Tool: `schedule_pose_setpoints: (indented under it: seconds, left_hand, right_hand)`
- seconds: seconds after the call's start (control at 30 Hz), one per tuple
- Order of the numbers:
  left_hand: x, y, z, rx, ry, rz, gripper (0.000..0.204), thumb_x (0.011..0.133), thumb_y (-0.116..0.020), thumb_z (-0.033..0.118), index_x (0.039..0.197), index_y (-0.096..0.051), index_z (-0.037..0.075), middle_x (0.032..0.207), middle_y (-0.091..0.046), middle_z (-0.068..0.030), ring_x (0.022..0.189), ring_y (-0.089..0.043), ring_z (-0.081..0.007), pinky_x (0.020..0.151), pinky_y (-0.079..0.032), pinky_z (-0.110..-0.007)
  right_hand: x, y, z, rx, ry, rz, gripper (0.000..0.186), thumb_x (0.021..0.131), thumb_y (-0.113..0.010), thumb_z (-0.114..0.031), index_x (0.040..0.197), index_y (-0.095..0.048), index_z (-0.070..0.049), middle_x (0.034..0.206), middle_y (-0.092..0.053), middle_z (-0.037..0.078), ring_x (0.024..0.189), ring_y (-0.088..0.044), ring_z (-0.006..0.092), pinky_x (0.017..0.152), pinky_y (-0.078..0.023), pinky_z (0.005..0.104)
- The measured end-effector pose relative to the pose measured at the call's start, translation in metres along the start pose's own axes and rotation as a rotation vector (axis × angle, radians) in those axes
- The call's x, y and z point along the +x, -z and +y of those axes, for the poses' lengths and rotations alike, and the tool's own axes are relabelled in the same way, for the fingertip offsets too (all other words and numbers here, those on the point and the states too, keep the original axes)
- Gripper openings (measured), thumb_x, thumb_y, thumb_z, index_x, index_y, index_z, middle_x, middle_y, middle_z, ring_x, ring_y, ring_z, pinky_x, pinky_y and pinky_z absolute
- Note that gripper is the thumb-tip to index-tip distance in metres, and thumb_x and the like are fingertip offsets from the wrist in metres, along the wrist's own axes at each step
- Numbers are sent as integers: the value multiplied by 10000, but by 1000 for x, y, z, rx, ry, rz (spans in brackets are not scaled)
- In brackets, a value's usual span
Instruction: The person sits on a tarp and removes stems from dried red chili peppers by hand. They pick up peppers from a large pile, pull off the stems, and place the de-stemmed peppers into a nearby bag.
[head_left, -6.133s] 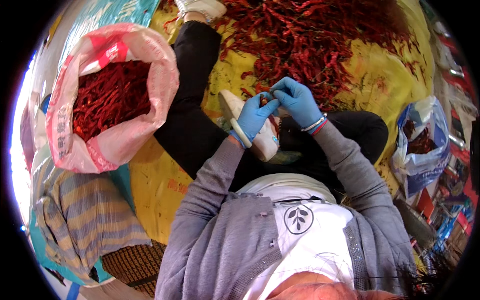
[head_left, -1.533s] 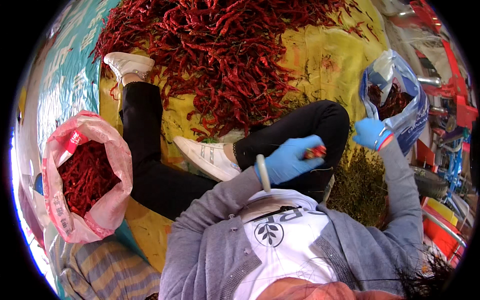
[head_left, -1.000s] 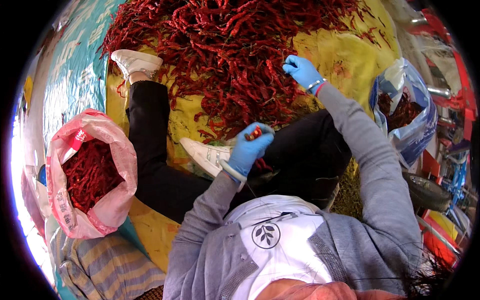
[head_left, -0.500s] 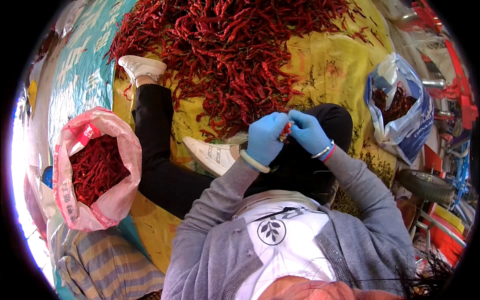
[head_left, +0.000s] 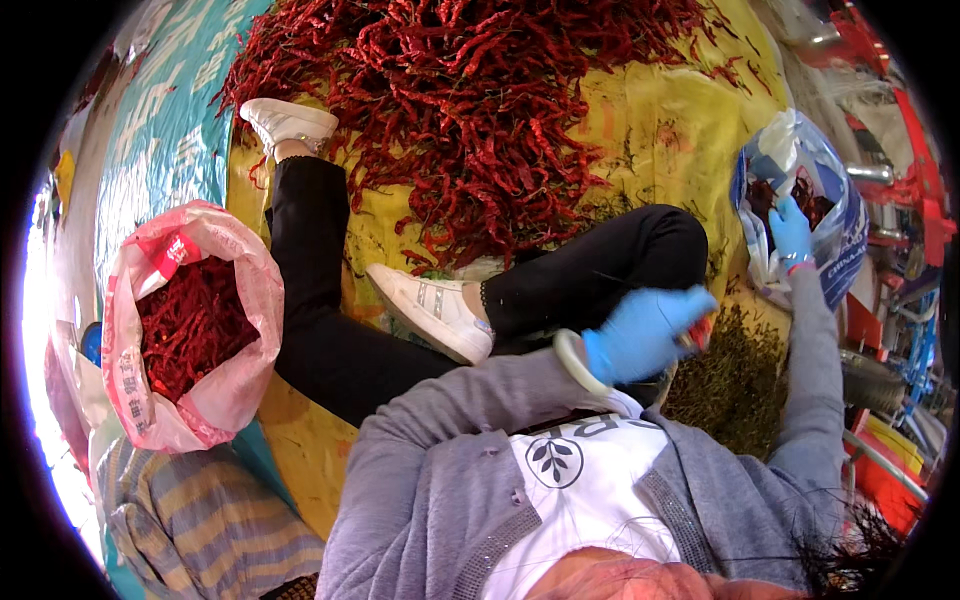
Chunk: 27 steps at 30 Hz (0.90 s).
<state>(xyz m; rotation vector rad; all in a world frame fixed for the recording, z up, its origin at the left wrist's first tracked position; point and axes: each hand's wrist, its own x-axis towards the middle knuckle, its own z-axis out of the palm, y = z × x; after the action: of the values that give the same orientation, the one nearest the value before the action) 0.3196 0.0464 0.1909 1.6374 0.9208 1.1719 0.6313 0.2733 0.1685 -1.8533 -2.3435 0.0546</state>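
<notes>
My left hand [head_left: 645, 335], in a blue glove and blurred by motion, is closed around some red chilies [head_left: 697, 330] above my bent right leg. My right hand [head_left: 790, 228], also gloved in blue, reaches into the opening of a blue-and-white plastic bag [head_left: 835, 240] of dark red chilies at the right; its fingertips are among them, too indistinct to show their grip. A broad heap of dried red chilies [head_left: 460, 120] lies beyond my legs. At the left, a pink-and-white sack [head_left: 130, 330] stands open, full of red chilies.
My outstretched left leg and bent right leg rest on a yellow sheet [head_left: 660, 130] beside a teal one [head_left: 160, 130]. Dark stems and debris [head_left: 730, 370] lie by my right hip. A striped cloth [head_left: 210, 505] is at lower left; red metal machinery [head_left: 915, 180] and a wheel line the right edge.
Half a second ago my hands were together above my lap. My right hand has since moved up and right into the blue bag; my left has shifted right and down, still holding chilies.
</notes>
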Motion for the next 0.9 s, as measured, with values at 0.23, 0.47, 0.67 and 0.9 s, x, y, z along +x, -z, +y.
schedule_pose_setpoints:
  seconds: [0.23,0.47,0.67,0.9]
  left_hand:
    - [-36,12,-46,-113,290,-46,368,796,-657,126,1126,-514,45,912,-626,-190,855,-635,-308,730,-501,-344]
    - [-79,40,-56,-280,510,-113,349,816,-647,123,1137,-542,35,1005,-617,-142,917,-598,-194,826,-465,-300]
    - [-92,45,-72,-404,573,-33,349,817,-643,120,1144,-550,40,1005,-608,-90,925,-554,-134,849,-446,-282]
    - [-90,40,-71,-364,530,85,356,806,-644,114,1140,-550,36,1036,-601,-73,965,-542,-131,885,-424,-273]
  right_hand:
    - [47,-69,-210,668,268,-459,225,877,-541,-229,952,-596,-24,798,-603,65,739,-564,136,692,-454,293]
    - [24,-166,-354,-28,380,-756,434,822,-592,-350,1078,-540,-2,976,-618,182,875,-589,311,783,-466,403]
    - [37,-132,-317,1025,-90,-1021,220,882,-544,-148,1043,-627,-22,857,-630,23,663,-505,73,585,-430,245]
    - [2,-66,-290,1361,4,-889,234,878,-549,-71,1105,-595,-34,886,-625,11,676,-526,56,592,-436,207]
